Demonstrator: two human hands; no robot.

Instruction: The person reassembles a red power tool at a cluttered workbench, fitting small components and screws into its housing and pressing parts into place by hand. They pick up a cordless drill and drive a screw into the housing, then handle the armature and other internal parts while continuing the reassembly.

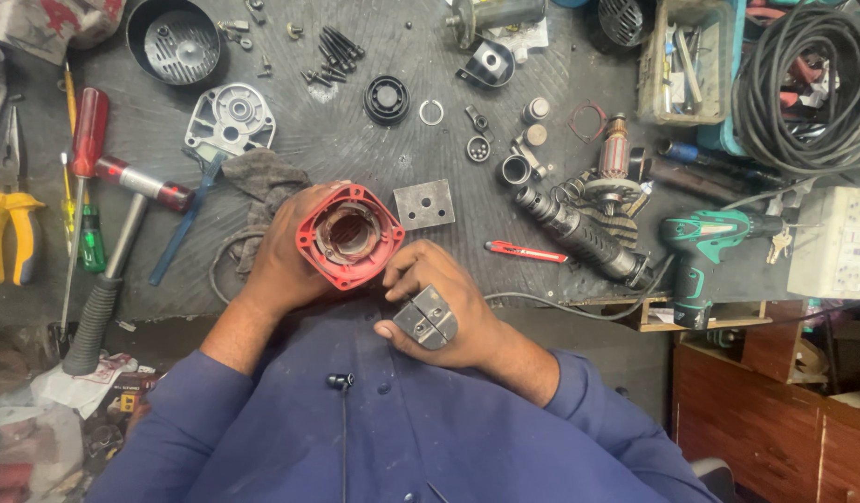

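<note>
At the far left of the counter (pixel 355 140) we are seeing yellow-handled pliers (pixel 9 237) lying beside a red-handled screwdriver (pixel 83 158) and a smaller green one (pixel 92 244). Just to their right a hammer (pixel 122 247) with a grey grip is lying at a slant, its red-banded head pointing toward a blue-handled tool (pixel 183 224). Above them a round black cover (pixel 174 39) and a grey cast end plate (pixel 230 119) are resting near a crumpled grey rag (pixel 267 186).

Our left hand (pixel 286 261) is wrapping closed around a red motor housing (pixel 349 235), holding it over the counter's near edge with its open end facing up at us. Beside it a square grey metal plate (pixel 424 204) with a hole is lying flat. Our right hand (pixel 444 312) is gripping a small grey metal block (pixel 426 317) between thumb and fingers, just right of and below the housing, close to our blue shirt.

Farther right a red utility knife (pixel 526 251), a dark ribbed shaft (pixel 579 233) and a copper-wound armature (pixel 614 158) are lying among small rings and bearings. A green cordless drill (pixel 700 251) is sitting near the counter's right end, with a coil of black cable (pixel 803 84) above it and a white socket box (pixel 835 242) at the edge.
</note>
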